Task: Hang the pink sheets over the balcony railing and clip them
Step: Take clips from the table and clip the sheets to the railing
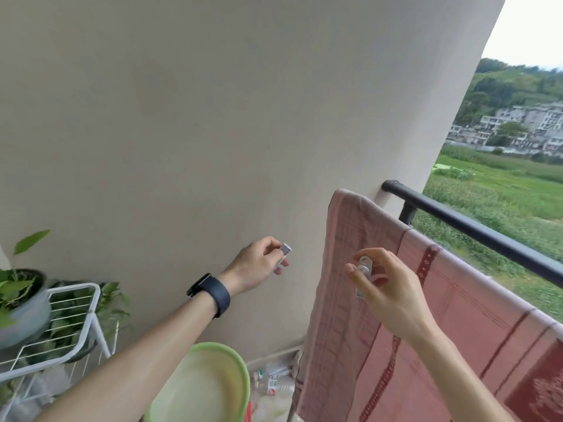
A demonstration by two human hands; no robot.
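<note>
- Finding the pink sheets (pixel 457 315) already draping over the railing (pixel 475 226), starting just beside its wall end and running along toward its near end; no clip showing on them yet.
- Pinching a metal clip (pixel 364 274) between thumb and fingertips of the right hand (pixel 393 293), in front of the sheets' hanging face, below the top of the railing and apart from it.
- Pinching a small pale clip (pixel 283 257) in the left hand (pixel 259 263), out beside the wall (pixel 213 117), clear of the fabric.
- Judging the step as fastening the first clip: squeezing the jaws wide, lowering them astride the top of the railing, catching both hanging layers, letting go only once seated.
- Advising the wall end first, the free fabric edge there looking likeliest to slip or lift in wind.
- Saving the small pale clip for further along the railing.
- Noting a green basin (pixel 207 388) standing below, near the foot of the wall.
</note>
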